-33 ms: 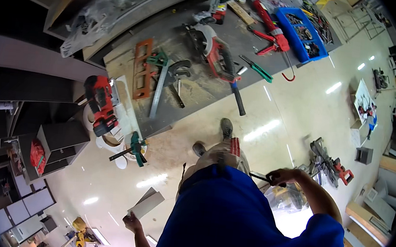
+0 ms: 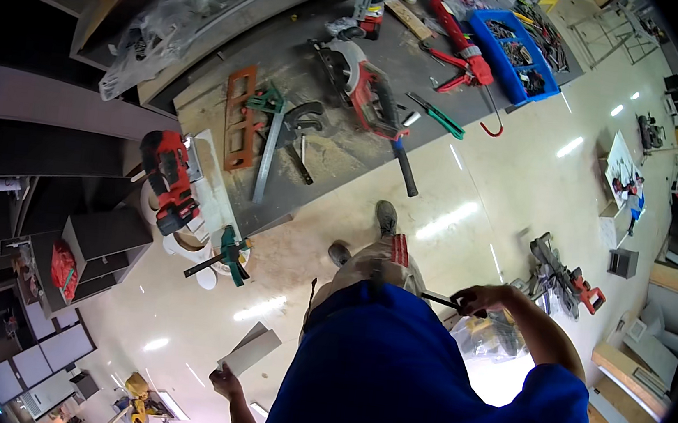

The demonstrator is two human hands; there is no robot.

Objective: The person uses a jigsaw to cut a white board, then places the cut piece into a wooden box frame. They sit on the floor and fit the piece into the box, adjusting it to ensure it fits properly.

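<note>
In the head view, the person's left hand [image 2: 227,383] is at the lower part, away from the body, and its fingers are closed on the near end of a flat light-grey rectangular piece [image 2: 248,352]. This piece is in the air above the pale shiny floor [image 2: 308,270], tilted, with its far end pointing up and to the right. The right hand [image 2: 477,299] is on the other side of the blue shirt [image 2: 377,356]; its fingers are bent around one end of a thin dark bar-shaped tool [image 2: 439,300], whose other end points to the person's hip. I cannot tell how tight is this grip. Just below this hand, a transparent plastic bag [image 2: 491,336] is seen.

In front of the person stands a dark-grey workbench [image 2: 316,188] with sawdust on it. There lie an orange frame with rectangular holes [image 2: 237,162], a square with green handle and metal blade [image 2: 268,159], a red and grey power saw [image 2: 367,99], a green-handled cutter [image 2: 446,122], a red caulking gun [image 2: 474,67] and a blue plastic box [image 2: 499,61] with small parts.
</note>
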